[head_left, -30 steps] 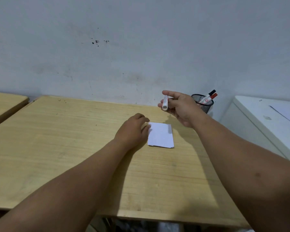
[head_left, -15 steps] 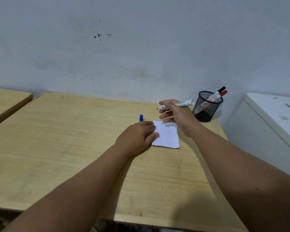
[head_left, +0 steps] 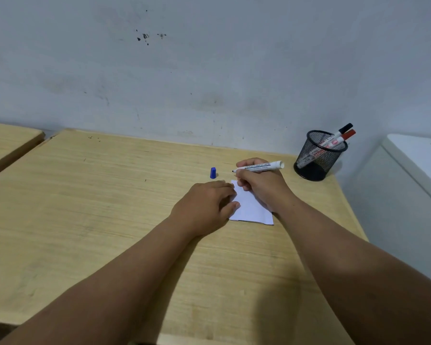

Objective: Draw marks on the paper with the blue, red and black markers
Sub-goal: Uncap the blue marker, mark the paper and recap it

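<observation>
Comparing with half a second before, I saw that the right hand [head_left: 261, 185] had come down from above the sheet's far edge until its heel lay across the right side of the paper [head_left: 250, 207]. The left hand [head_left: 207, 205] had stayed on the sheet's left edge, and the blue cap [head_left: 213, 172] had stayed upright on the wooden desk [head_left: 85, 207], just beyond that hand. The right hand's fingers were clamped around the uncapped blue marker [head_left: 259, 166], which lay nearly level, its dark tip pointing left past the paper's far corner; I could not tell whether the tip touched anything. The left hand pressed palm-down, fingers loosely curled, gripping nothing. The two hands were close together over the paper, almost touching. The red marker [head_left: 343, 138] and black marker [head_left: 340, 131] stood slanted in the mesh cup [head_left: 316, 158] at the desk's far right corner.
</observation>
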